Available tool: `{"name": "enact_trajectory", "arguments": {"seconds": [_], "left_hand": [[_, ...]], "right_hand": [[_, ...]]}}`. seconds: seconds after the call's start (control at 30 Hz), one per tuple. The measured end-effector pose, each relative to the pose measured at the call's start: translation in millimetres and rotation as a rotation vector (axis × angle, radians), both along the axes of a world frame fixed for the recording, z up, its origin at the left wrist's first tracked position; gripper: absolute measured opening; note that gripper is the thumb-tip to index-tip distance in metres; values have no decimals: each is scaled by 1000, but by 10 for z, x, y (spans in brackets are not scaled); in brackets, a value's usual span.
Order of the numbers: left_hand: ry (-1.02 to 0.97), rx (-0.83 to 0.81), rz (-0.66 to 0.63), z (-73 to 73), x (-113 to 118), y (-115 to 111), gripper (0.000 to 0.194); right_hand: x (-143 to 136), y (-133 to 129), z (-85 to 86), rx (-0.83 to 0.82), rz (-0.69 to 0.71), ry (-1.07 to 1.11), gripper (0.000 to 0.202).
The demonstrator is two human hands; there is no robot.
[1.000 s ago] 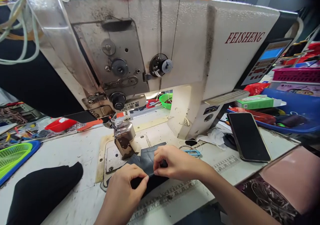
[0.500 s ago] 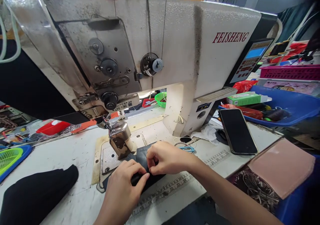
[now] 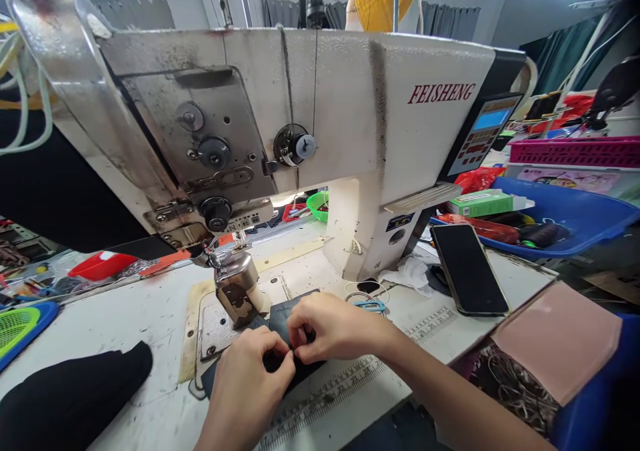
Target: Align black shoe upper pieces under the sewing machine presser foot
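Observation:
A piece of dark fabric [image 3: 286,314] lies on the white table in front of the sewing machine's post [image 3: 239,287]. My left hand [image 3: 253,371] is closed, thumb and forefinger pinched on the fabric's near part. Close beside it, my right hand [image 3: 333,327] also pinches the fabric, its fingers curled. The two sets of fingertips almost touch. What lies between them is largely hidden by the fingers. Above and behind the hands stands the white sewing machine [image 3: 345,104], its needle area over the post and apart from the fabric.
Another black fabric piece [image 3: 80,397] lies at the left, near a green and blue basket [image 3: 25,331]. To the right are a phone [image 3: 470,271], blue thread snips [image 3: 370,305], crumpled white paper [image 3: 413,272] and a blue basin [image 3: 590,224]. A printed ruler [image 3: 345,387] runs along the table's front.
The camera view has tilted up slightly, so the machine sits lower in the picture. Both hands keep their pinch on the fabric, with barely any movement of the fingers.

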State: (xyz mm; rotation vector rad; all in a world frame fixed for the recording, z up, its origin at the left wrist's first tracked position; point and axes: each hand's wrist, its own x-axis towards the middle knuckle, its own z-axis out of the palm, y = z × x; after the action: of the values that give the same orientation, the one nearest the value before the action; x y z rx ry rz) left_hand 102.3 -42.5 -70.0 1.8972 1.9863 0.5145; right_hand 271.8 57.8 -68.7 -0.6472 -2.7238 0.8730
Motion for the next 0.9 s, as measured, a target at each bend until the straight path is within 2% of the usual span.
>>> {"name": "enact_trajectory", "arguments": {"seconds": [0.1, 0.17, 0.27, 0.33, 0.4, 0.47, 0.6, 0.67, 0.77, 0.83, 0.9], "left_hand": [[22, 34, -29, -62, -13, -25, 19], [75, 119, -99, -140, -47, -53, 19], [159, 408, -282, -306, -134, -97, 19], [212, 622, -406, -411, -193, -123, 20], [280, 743, -458, -483, -231, -143, 30], [347, 775, -429, -516, -247, -156, 36], [415, 841, -374, -517, -244, -188, 31], [405, 844, -278, -514, -242, -223, 27], [360, 849, -131, -541, -254, -288, 15], [360, 830, -162, -583, -278, -322, 11], [357, 777, -201, -632, -312, -345, 16]], "right_hand": [[-31, -119, -14, 120, -18, 8, 6], [-67, -235, -26, 224, -59, 5, 9], [-93, -374, -57, 317, -124, 11, 11], [-75, -395, -76, 297, -137, 32, 13], [-40, -356, -81, 239, -147, 57, 13], [-9, -277, -72, 175, -169, 78, 11], [7, -110, -36, 70, -211, 86, 8], [-1, -83, -20, 48, -220, 84, 8], [-39, -174, -11, 93, -220, 92, 9], [-93, -299, -31, 169, -183, 101, 23], [-168, -420, -86, 229, -111, 121, 21]]}}
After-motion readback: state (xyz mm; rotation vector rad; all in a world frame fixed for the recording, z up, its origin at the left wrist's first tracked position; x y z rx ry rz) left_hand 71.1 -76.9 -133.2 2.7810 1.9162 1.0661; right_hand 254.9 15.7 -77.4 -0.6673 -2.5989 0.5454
